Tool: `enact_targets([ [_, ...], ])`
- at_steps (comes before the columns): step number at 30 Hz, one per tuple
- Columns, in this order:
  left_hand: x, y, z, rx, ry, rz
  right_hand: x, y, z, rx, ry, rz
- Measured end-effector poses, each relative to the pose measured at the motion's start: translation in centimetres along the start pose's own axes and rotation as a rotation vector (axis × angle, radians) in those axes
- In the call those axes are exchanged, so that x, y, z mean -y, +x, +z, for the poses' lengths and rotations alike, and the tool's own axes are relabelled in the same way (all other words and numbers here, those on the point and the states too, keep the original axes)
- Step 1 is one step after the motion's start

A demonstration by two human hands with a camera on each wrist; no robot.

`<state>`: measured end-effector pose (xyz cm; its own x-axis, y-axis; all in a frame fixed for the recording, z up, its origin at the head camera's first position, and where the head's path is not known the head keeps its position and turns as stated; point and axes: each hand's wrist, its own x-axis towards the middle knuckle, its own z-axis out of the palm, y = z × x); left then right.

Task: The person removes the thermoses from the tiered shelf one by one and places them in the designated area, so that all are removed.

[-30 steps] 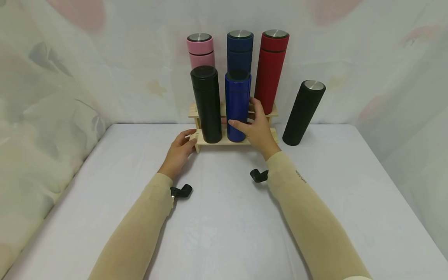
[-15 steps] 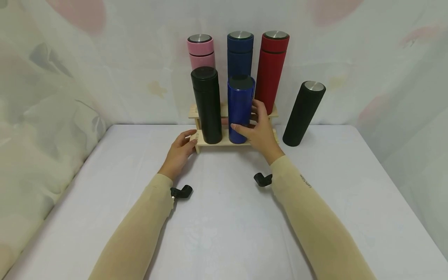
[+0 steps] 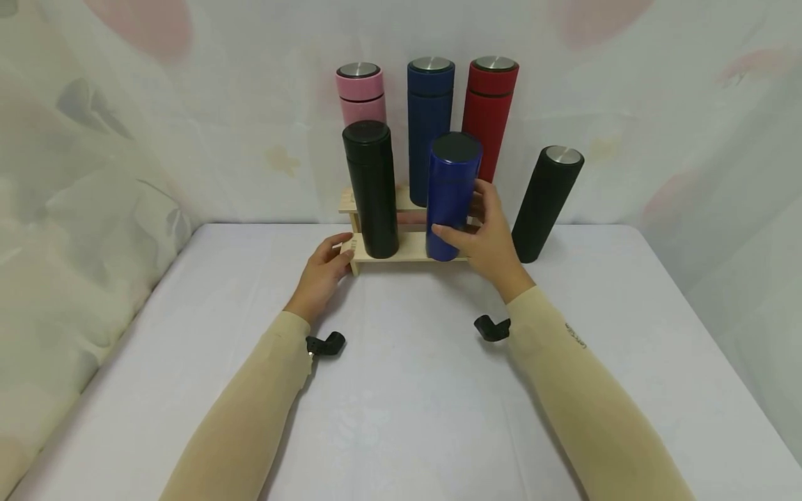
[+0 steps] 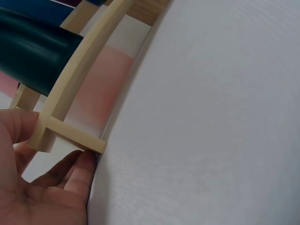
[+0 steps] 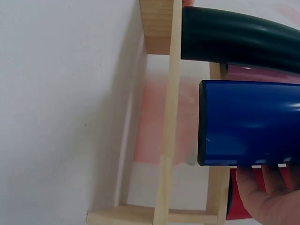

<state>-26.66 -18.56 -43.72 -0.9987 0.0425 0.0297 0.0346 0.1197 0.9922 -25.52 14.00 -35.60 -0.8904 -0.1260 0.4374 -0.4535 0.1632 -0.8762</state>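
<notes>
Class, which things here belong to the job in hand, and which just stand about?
In the job:
wooden rack, gripped by the left hand
blue bottle, held by the right hand

Apparently standing by:
pink bottle
navy bottle
red bottle
plain black bottle
silver-topped black bottle

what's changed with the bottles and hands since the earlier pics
The right hand, already holding the bright blue bottle, has moved it rightward along the wooden rack, hiding more of the red bottle. The left hand still holds the rack's left end, and the other bottles stayed put.
</notes>
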Motion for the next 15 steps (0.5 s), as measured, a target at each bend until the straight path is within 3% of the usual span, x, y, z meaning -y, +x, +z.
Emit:
enact_targets([
  [15,0.2,0.1,0.0,-0.012,0.013,-0.002,1.0,-1.1,-3.7,-0.080,0.053,-0.075],
])
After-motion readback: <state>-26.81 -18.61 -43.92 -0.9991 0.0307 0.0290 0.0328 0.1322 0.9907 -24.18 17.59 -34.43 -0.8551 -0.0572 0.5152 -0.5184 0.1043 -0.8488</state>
